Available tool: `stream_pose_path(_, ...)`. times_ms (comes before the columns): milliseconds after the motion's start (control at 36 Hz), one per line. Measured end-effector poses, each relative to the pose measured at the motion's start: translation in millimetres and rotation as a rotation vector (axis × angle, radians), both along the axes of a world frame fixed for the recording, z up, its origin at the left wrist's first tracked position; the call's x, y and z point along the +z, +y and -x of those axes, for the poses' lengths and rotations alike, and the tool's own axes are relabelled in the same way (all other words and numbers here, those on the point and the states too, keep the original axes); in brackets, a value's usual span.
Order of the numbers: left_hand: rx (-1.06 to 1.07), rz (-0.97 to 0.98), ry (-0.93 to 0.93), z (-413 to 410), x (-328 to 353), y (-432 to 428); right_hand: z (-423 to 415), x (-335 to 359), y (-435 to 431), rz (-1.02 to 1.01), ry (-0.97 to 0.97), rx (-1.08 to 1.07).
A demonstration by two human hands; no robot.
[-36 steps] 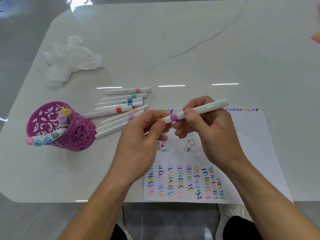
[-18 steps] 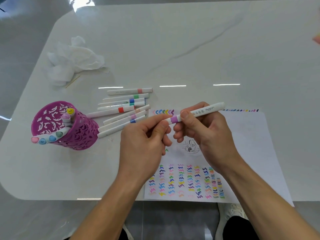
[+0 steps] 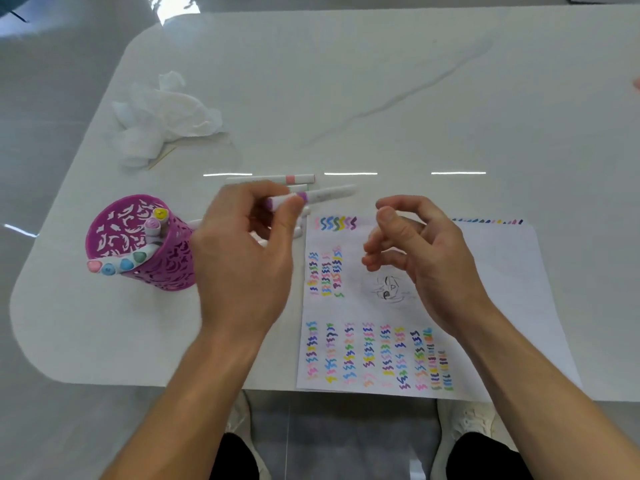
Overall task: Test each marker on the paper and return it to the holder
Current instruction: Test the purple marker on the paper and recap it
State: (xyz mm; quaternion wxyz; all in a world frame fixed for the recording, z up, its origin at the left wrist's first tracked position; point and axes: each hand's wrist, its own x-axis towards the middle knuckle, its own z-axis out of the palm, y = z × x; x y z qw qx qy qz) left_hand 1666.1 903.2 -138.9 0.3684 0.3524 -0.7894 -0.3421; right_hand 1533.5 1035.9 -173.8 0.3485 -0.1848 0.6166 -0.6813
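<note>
Looks bright and evenly lit from above, carries three thin glare streaks across the glossy table (image 3: 381, 98), casts faint soft shadows, smears the left hand (image 3: 242, 258) and its marker (image 3: 325, 195) with motion blur, bows the table's edges by wide-angle distortion.

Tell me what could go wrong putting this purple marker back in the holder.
The left hand pinches the marker near one end only, so it may slip. Four leaning markers hang over the rim of the holder; a careless drop could knock them out or tip it. The hand's sweep might also scatter the loose markers by it.
</note>
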Motion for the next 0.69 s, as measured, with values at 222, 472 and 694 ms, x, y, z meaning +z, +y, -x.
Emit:
stream_pose_path(222, 0.084, 0.328, 0.101, -13, 5, -12, -7, -3, -1, -0.091, 0.150, -0.009)
stream_pose_path(472, 0.068, 0.582, 0.060, -27, 10, -15, -10, -5, -2, -0.107, 0.230, -0.030)
stream_pose_path(694, 0.168, 0.528, -0.015, -44, 14, -25, -14, -4, -4, -0.117, 0.277, -0.014)
